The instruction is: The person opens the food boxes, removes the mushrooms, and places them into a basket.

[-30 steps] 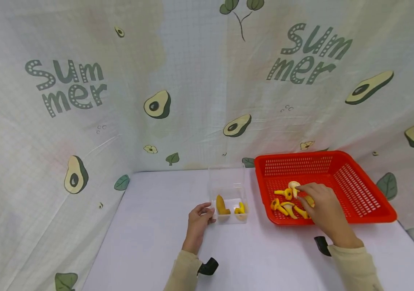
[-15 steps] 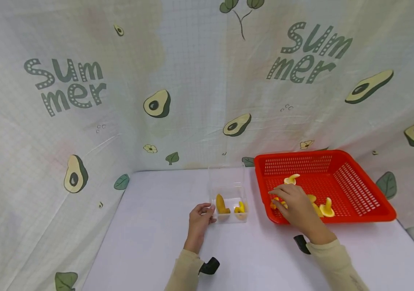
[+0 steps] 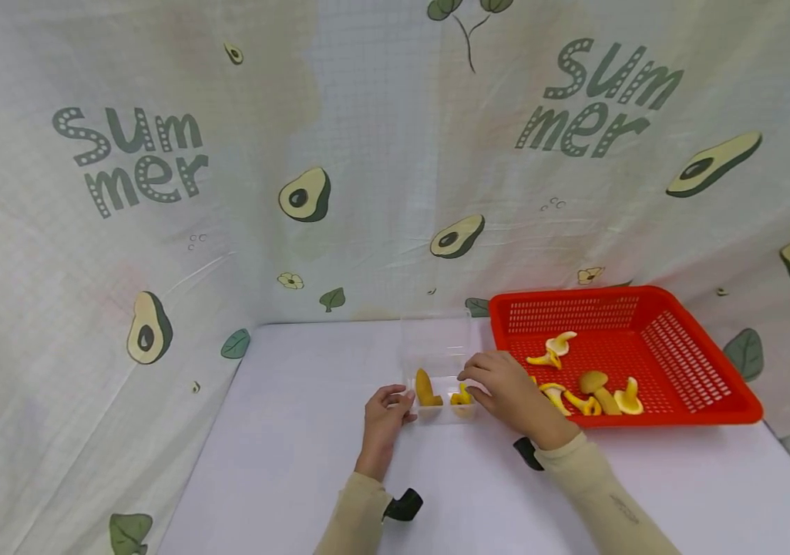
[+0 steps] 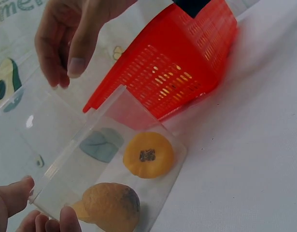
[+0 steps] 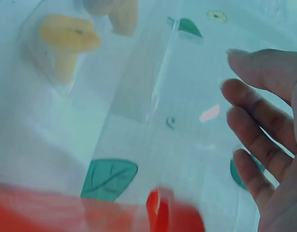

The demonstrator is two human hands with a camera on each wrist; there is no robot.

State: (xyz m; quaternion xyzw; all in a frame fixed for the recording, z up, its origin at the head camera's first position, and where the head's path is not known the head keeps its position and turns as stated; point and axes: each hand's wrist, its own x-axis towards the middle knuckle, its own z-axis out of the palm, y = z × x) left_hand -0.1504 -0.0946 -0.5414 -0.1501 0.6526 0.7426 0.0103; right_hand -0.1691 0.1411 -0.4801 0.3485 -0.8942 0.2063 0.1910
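Note:
A clear plastic box [image 3: 445,419] stands mid-table with its lid [image 3: 435,333] raised at the back. Inside lie two toy mushrooms: a brownish one [image 3: 424,385] at left and a yellow one [image 3: 462,396] at right. My left hand [image 3: 384,416] grips the box's left side, thumb and fingers about its wall in the left wrist view. Over the box's right side hovers my right hand [image 3: 509,389]; its fingers [image 5: 249,123] are apart, with nothing between them. Several yellow mushrooms [image 3: 593,385] lie in a red basket [image 3: 686,347].
The basket stands close to the box on the right, its near wall [image 4: 172,72] showing in the left wrist view. A printed cloth [image 3: 367,154] hangs behind the white table [image 3: 297,432]. Black devices [image 3: 405,505] are strapped at both wrists.
My right hand has left the pale mushroom in the basket and moved leftward, out of the basket and over the box. My left hand stays at the box.

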